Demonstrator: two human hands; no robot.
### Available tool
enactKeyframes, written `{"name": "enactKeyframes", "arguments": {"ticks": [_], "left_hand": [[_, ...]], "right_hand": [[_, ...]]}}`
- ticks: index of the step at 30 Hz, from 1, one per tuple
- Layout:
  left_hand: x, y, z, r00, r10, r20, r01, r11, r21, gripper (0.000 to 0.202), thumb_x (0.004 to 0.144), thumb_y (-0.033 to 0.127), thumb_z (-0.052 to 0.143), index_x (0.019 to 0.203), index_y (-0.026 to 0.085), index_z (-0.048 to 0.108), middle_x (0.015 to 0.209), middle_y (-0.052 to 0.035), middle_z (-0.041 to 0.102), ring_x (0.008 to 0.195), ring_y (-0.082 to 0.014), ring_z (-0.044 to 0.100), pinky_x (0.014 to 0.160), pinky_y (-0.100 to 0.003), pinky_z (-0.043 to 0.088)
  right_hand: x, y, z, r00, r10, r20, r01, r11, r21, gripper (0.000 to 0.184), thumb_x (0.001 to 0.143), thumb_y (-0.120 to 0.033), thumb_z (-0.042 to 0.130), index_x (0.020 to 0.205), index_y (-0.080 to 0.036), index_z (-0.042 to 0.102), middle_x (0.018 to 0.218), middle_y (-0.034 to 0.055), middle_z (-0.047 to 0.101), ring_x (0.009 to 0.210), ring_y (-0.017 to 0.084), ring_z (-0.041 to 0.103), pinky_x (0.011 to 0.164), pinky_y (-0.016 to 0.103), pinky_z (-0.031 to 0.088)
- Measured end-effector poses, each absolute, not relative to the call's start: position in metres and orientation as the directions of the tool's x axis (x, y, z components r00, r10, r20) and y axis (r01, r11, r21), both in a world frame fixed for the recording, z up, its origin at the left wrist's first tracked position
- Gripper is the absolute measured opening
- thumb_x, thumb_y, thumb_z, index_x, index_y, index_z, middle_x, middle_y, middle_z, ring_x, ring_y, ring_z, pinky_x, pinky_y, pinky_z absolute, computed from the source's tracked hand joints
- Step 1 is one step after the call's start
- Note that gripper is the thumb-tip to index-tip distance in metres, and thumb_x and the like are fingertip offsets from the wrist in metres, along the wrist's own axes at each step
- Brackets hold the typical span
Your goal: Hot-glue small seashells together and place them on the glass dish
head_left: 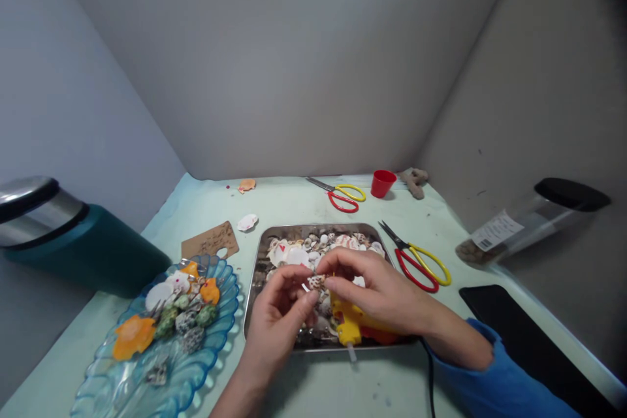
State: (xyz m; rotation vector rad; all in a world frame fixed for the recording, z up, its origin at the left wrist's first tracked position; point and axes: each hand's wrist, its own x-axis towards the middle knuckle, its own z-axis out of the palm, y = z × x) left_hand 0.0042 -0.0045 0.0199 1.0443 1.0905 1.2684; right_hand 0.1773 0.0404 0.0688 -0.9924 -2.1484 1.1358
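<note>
A small brown-and-white speckled seashell sits between the fingertips of both hands, above a metal tray of shells. My left hand is curled, with its thumb and forefinger at the shell's left side. From the right, my right hand pinches at the shell with thumb and forefinger. A yellow hot glue gun lies on the tray beneath my right hand and partly hidden by it. A clear glue stick pokes out over the tray's front rim.
On the left are a blue scalloped plate of shells and a teal bottle. Two scissors, a red cup and a brown card lie around the tray. A clear jar and black phone-like slab are right.
</note>
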Motion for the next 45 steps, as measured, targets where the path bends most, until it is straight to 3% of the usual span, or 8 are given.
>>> {"name": "enactKeyframes", "arguments": {"ticks": [13,25,30,36,45], "left_hand": [[0.005,-0.004,0.024,0.117,0.984,-0.131,-0.036,0.136,0.99,0.023,0.073,0.034,0.068,0.079,0.017,0.055,0.053,0.0043,0.055,0.048,-0.0092,0.051,0.049,-0.019,0.037],[0.004,-0.001,0.02,0.099,0.982,-0.164,-0.125,0.176,0.976,0.026,0.067,0.036,0.074,0.074,0.016,0.059,0.049,0.0044,0.055,0.044,-0.0085,0.05,0.048,-0.02,0.035],[0.002,0.002,0.017,0.076,0.98,-0.186,-0.258,0.2,0.945,0.026,0.068,0.034,0.073,0.075,0.016,0.056,0.048,0.0048,0.057,0.043,-0.0085,0.052,0.049,-0.02,0.039],[-0.002,0.003,0.01,0.067,0.983,-0.172,-0.307,0.184,0.934,0.02,0.074,0.031,0.069,0.079,0.017,0.056,0.049,0.0057,0.056,0.044,-0.007,0.051,0.051,-0.019,0.04],[-0.003,0.004,0.009,0.081,0.99,-0.112,-0.245,0.128,0.961,0.02,0.075,0.032,0.068,0.082,0.016,0.057,0.055,0.005,0.057,0.047,-0.0074,0.053,0.052,-0.019,0.041]], "right_hand": [[0.176,0.04,0.069,-0.627,0.77,0.12,0.397,0.449,-0.801,0.011,0.085,-0.013,0.054,0.089,-0.019,0.062,0.083,-0.0013,0.064,0.075,0.013,0.056,0.068,0.024,0.04],[0.175,0.041,0.065,-0.648,0.749,0.14,0.411,0.498,-0.764,0.01,0.086,-0.015,0.054,0.086,-0.02,0.062,0.082,-0.0012,0.064,0.076,0.014,0.056,0.071,0.025,0.04],[0.175,0.041,0.066,-0.577,0.81,0.103,0.447,0.419,-0.791,0.012,0.088,-0.025,0.054,0.099,-0.021,0.059,0.082,-0.0014,0.064,0.073,0.013,0.056,0.065,0.024,0.04],[0.172,0.04,0.065,-0.544,0.831,0.116,0.509,0.437,-0.742,0.009,0.087,-0.024,0.056,0.081,-0.019,0.06,0.076,-0.002,0.062,0.073,0.013,0.055,0.066,0.024,0.038],[0.173,0.037,0.064,-0.555,0.817,0.154,0.519,0.485,-0.704,0.012,0.088,-0.018,0.053,0.079,-0.018,0.061,0.074,-0.0022,0.061,0.071,0.012,0.054,0.067,0.023,0.037]]}}
